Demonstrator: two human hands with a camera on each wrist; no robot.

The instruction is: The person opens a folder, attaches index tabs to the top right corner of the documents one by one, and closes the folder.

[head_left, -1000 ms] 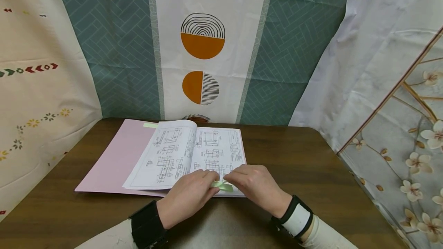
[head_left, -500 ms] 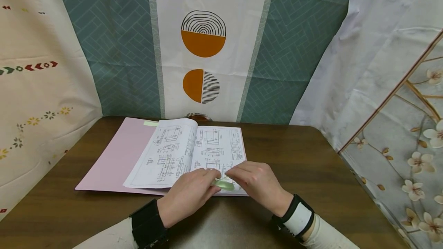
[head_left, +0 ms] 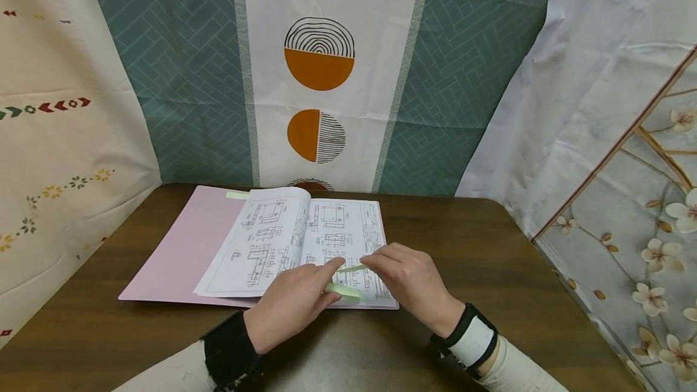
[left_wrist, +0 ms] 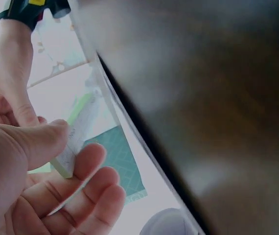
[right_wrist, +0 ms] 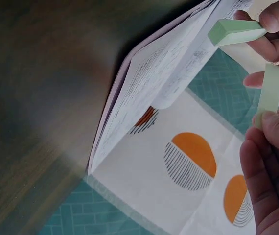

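Jutting from the left hand [head_left: 293, 299], the pad of green sticky notes [right_wrist: 233, 32] is hanging over the lower part of the right page of the open book [head_left: 333, 215], its free end pointing toward the right. The loose green strip [right_wrist: 270, 93] is reaching from the right fingertips back toward the left index finger; whether its far end is touching that finger, I cannot tell.

Compared with half a second ago, the right hand [head_left: 407, 278] is sitting a little farther up the page, the left index finger is stretching out straighter, and a clear gap is showing between strip and pad, which were lying close together. The book and its pink cover [head_left: 187, 259] are staying put on the table [head_left: 441, 231].

The left hand is pinching the pad near one end; the right thumb and finger are closing on the strip's end.
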